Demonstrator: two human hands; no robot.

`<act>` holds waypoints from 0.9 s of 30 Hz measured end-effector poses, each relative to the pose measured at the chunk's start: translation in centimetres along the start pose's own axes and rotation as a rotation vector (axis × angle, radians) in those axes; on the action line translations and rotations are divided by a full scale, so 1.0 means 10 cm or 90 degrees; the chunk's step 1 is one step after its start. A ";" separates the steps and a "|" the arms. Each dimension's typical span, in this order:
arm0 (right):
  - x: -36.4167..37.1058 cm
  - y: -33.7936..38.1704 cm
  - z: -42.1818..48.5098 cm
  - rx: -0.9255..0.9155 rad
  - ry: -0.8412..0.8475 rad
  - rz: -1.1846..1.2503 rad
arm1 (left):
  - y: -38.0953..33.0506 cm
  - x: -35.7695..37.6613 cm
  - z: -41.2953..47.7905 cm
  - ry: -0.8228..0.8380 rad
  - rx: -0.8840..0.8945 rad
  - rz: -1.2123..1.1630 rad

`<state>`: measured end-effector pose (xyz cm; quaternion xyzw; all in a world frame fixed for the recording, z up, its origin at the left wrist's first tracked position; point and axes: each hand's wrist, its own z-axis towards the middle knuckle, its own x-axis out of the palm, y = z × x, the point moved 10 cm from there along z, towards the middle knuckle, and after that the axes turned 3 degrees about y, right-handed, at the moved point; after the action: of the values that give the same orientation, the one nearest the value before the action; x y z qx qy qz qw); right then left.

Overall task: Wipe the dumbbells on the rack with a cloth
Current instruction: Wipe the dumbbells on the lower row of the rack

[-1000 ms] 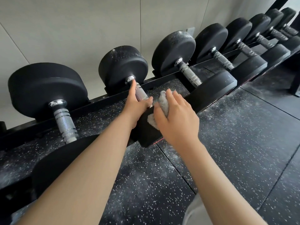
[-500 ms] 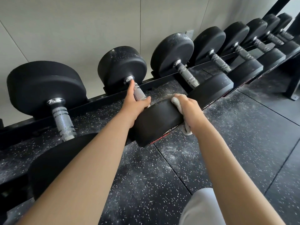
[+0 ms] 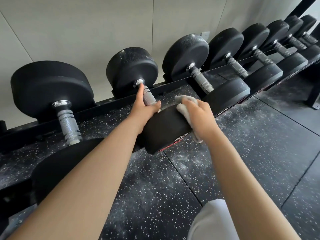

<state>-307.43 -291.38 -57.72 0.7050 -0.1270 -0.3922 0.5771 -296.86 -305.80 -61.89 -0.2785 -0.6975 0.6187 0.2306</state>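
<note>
A row of black dumbbells with knurled silver handles lies across a black rack point(image 3: 103, 104). My left hand point(image 3: 143, 108) grips the silver handle point(image 3: 149, 98) of the second dumbbell from the left, forefinger stretched along it toward the far head point(image 3: 132, 70). My right hand point(image 3: 199, 113) holds a light grey cloth point(image 3: 183, 105) and presses it against the top right side of that dumbbell's near head point(image 3: 164, 130). Part of the cloth hangs below my wrist.
The largest dumbbell point(image 3: 50, 89) lies to the left and another point(image 3: 200, 78) to the right, with several smaller ones beyond. A pale wall stands behind the rack. Black speckled rubber flooring point(image 3: 242, 161) lies below. A rack foot point(image 3: 314, 99) stands at far right.
My right hand with the cloth slid from the top of the near head down its right side, then back up toward the top. My left hand stayed on the handle.
</note>
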 end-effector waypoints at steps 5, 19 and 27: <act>0.16 -0.72 0.02 0.363 0.046 0.294 | 0.00 0.00 0.01 -0.005 -0.005 -0.016; -0.04 -0.07 -0.05 0.038 -0.052 -0.045 | 0.06 -0.13 -0.01 -0.074 -0.058 0.035; -0.02 -0.04 -0.07 0.008 -0.023 -0.107 | 0.19 -0.14 0.07 -0.068 -0.142 0.035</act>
<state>-307.11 -290.64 -57.96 0.7096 -0.0801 -0.4510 0.5354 -296.08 -307.08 -63.85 -0.2880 -0.7653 0.5573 0.1441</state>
